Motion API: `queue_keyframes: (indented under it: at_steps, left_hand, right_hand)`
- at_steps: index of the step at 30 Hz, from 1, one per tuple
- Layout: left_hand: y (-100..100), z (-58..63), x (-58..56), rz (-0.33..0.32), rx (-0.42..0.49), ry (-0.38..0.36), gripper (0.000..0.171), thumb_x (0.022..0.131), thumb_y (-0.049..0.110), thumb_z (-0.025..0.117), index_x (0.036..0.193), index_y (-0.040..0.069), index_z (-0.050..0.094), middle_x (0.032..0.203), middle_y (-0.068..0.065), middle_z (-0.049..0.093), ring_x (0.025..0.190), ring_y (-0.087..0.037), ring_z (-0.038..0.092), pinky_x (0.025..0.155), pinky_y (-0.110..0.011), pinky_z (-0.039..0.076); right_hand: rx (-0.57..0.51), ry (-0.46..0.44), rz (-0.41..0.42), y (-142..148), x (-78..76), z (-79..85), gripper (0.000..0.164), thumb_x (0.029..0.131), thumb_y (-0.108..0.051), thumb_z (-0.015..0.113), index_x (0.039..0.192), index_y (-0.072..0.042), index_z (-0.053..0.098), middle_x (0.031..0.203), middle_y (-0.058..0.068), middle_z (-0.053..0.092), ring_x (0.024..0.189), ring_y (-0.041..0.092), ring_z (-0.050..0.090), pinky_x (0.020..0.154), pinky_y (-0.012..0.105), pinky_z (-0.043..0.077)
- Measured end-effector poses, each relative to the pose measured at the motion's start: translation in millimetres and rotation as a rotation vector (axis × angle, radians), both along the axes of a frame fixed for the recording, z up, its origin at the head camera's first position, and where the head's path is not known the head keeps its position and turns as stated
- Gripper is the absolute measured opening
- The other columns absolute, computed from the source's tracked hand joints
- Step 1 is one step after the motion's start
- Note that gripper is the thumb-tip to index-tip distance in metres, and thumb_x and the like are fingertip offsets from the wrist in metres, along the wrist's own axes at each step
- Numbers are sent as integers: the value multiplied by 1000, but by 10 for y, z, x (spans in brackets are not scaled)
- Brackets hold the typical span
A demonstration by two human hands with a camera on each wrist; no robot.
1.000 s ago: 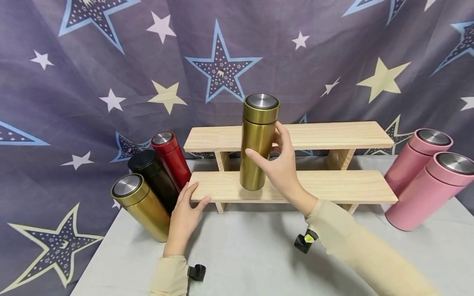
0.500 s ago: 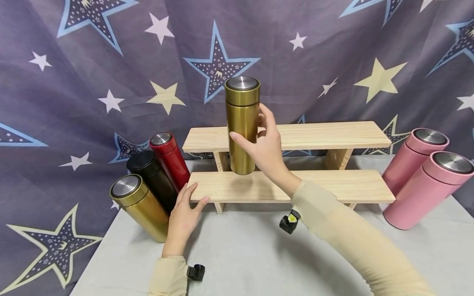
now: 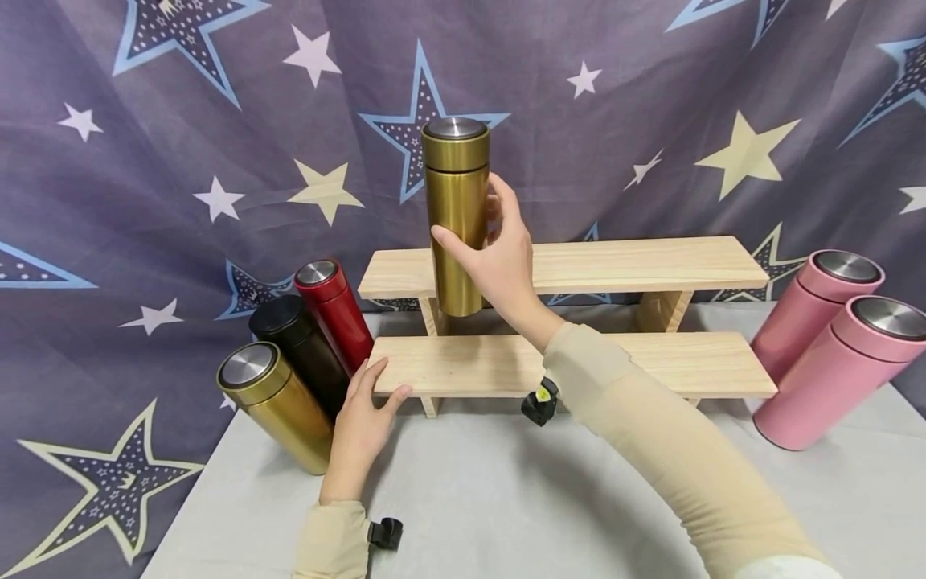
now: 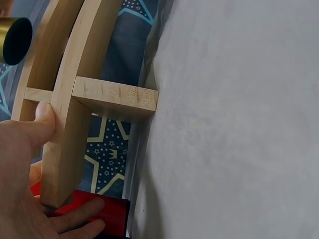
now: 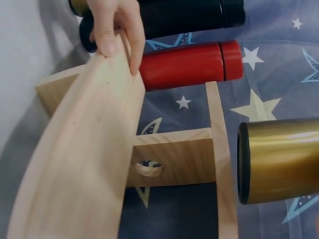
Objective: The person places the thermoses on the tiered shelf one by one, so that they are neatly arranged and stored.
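Note:
My right hand [image 3: 501,261] grips a gold thermos [image 3: 457,209] with a steel-topped lid, thumb on the near side. The thermos is upright, raised in front of the upper board of a two-step wooden shelf [image 3: 622,362]. Its lower end [image 5: 279,162] shows beside the upper board in the right wrist view, apart from the wood. At the left end of the lower board, my left hand [image 3: 362,430] pinches the corner between thumb and fingers. That hold shows in the left wrist view too, where the hand [image 4: 25,164] has a red thermos [image 4: 112,214] just beyond its fingers.
Left of the shelf stand a second gold thermos [image 3: 278,410], a black thermos [image 3: 304,350] and a red thermos. Two pink thermoses [image 3: 832,378] stand to the right. A star-patterned curtain [image 3: 564,161] hangs behind the white-covered table [image 3: 477,490].
My right hand has lifted the gold thermos from low over the lower board, moving it up and to the left. My left hand has stayed on the shelf's corner.

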State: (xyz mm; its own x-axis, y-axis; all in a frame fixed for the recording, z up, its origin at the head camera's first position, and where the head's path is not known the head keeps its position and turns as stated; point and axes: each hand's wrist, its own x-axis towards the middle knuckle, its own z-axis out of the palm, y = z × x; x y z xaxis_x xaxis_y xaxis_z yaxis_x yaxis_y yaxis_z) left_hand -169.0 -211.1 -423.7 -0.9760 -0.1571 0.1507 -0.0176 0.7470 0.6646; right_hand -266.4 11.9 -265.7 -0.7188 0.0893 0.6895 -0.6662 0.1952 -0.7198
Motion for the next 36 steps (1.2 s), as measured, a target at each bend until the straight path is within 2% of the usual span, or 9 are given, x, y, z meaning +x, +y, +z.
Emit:
queue_keyframes:
  at_steps: [3,8,17,22,36]
  left_hand:
    - [-3,-7,-1,0,-1,4,69,93,50,65,150,18,43,160,-14,28,139,-40,37,109,-59,32]
    - [-4,-14,-5,2,-2,9,70,93,51,64,150,18,44,160,-14,28,138,-41,37,108,-60,32]
    - [-10,-39,-13,11,3,38,69,91,50,67,148,19,47,159,-12,31,137,-40,39,107,-59,34]
    - [-8,-30,-2,9,1,21,69,92,51,65,150,19,45,159,-13,29,138,-41,38,107,-60,33]
    - [-3,-13,4,11,1,22,68,92,49,66,149,19,45,159,-13,29,136,-44,40,106,-61,34]
  right_hand:
    - [10,7,-10,-30,-36,41,79,79,-39,82,145,-20,43,110,2,61,92,11,55,73,36,48]
    - [47,3,-45,-91,-102,75,79,79,-43,81,145,-22,42,111,1,61,90,11,56,71,29,47]
    - [83,-12,-114,-175,-206,74,81,79,-49,78,147,-24,40,117,0,61,98,11,57,79,33,48]
    - [103,-26,-156,-207,-256,78,83,80,-53,77,149,-26,39,120,-1,61,101,10,58,80,34,48]
    - [194,-74,-181,-204,-299,81,89,81,-59,74,153,-26,33,128,-2,58,108,10,59,85,34,48]
